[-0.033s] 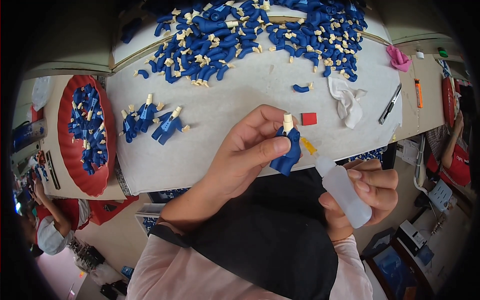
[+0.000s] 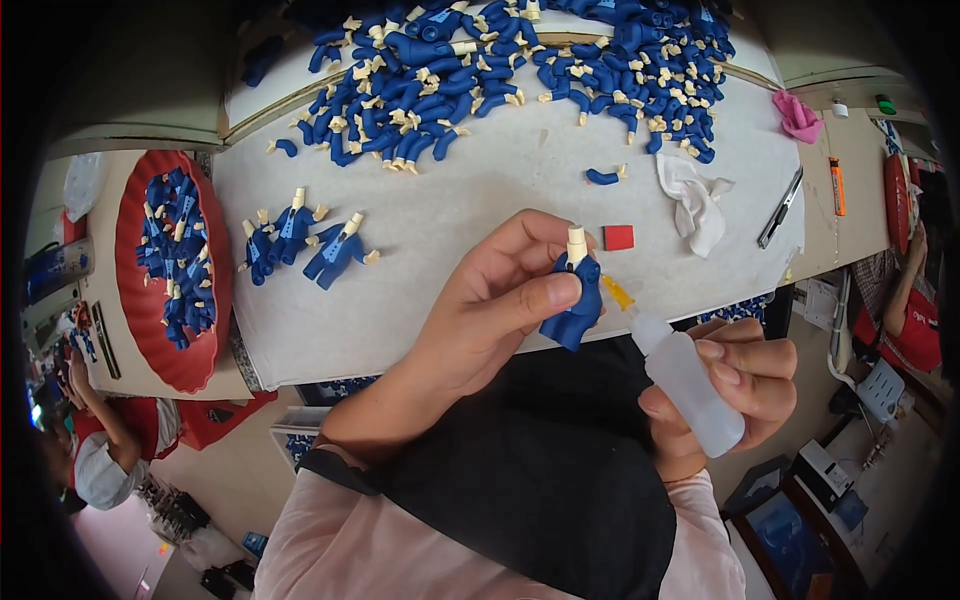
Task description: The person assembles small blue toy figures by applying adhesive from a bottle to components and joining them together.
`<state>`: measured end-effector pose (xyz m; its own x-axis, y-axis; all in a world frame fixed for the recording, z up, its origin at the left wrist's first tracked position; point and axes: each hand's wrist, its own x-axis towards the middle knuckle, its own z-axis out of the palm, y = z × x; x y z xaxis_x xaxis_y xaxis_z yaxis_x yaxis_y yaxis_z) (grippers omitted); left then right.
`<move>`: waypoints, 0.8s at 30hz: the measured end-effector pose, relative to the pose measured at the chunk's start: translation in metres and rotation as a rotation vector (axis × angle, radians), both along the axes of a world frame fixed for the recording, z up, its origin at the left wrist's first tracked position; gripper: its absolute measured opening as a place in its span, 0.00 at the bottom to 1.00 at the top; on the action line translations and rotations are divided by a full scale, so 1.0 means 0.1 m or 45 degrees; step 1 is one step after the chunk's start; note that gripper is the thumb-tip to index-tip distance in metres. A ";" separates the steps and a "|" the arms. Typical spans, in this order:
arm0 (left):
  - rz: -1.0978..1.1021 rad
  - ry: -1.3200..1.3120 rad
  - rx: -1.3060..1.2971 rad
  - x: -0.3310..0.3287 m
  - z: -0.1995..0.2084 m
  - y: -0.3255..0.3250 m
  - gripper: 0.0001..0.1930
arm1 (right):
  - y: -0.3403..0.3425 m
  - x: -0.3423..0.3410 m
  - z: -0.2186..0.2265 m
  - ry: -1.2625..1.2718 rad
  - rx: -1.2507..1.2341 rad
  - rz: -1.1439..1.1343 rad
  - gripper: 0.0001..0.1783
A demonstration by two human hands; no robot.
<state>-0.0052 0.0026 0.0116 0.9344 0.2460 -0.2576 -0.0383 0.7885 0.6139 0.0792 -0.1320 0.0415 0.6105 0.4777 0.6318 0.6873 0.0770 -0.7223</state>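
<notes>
Between the thumb and fingers of my left hand [image 2: 500, 300] is a blue doll body [image 2: 572, 318] with a cream neck, held upright. My right hand [image 2: 735, 375] is wrapped round a translucent white squeeze bottle [image 2: 692, 392]. The bottle's yellow tip [image 2: 618, 292] points up and left, close to the shoulder side of the body; I cannot tell if it touches. Just beyond them lies a small red block [image 2: 618, 237]. A single blue arm piece [image 2: 603, 178] with a cream hand rests farther back. Left of my hands lie three blue figures with arms, one of them here [image 2: 336, 250].
Blue arm pieces [image 2: 410, 105] are heaped at the back. At left stands a red scalloped tray [image 2: 130, 270] of figures. A white cloth [image 2: 693, 205], a utility knife [image 2: 780, 208], an orange-labelled item [image 2: 837, 187] and a pink cloth [image 2: 797, 117] lie right. People sit at both sides.
</notes>
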 end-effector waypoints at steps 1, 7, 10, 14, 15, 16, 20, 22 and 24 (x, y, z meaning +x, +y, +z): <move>-0.010 -0.007 -0.019 0.00 0.00 0.00 0.15 | 0.00 -0.01 0.00 0.015 0.015 -0.002 0.25; 0.000 -0.028 -0.021 -0.01 -0.03 0.00 0.15 | 0.01 0.00 0.01 0.027 -0.002 0.030 0.25; -0.037 -0.026 -0.061 0.00 0.00 0.01 0.15 | 0.00 0.01 -0.01 -0.007 -0.002 0.002 0.25; -0.018 0.001 -0.034 -0.01 0.02 0.01 0.15 | -0.01 0.00 0.00 0.007 -0.011 0.000 0.25; -0.018 0.002 -0.035 -0.01 0.01 0.00 0.15 | 0.00 0.00 0.00 0.008 -0.012 0.000 0.25; 0.011 0.002 0.001 -0.01 0.01 -0.01 0.15 | 0.01 0.00 0.00 0.007 -0.006 0.001 0.25; 0.071 0.011 0.083 0.00 -0.01 -0.01 0.15 | 0.01 0.00 0.00 -0.007 -0.018 0.003 0.25; 0.087 0.017 0.094 0.00 0.00 -0.02 0.14 | -0.01 0.00 0.00 -0.009 -0.027 0.009 0.24; 0.101 0.024 0.105 0.00 0.00 -0.03 0.14 | -0.02 0.01 0.00 -0.012 -0.035 0.014 0.24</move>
<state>-0.0049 0.0001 0.0120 0.9063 0.3401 -0.2508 -0.0865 0.7303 0.6776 0.0801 -0.1337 0.0418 0.5995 0.5017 0.6236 0.6930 0.0644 -0.7180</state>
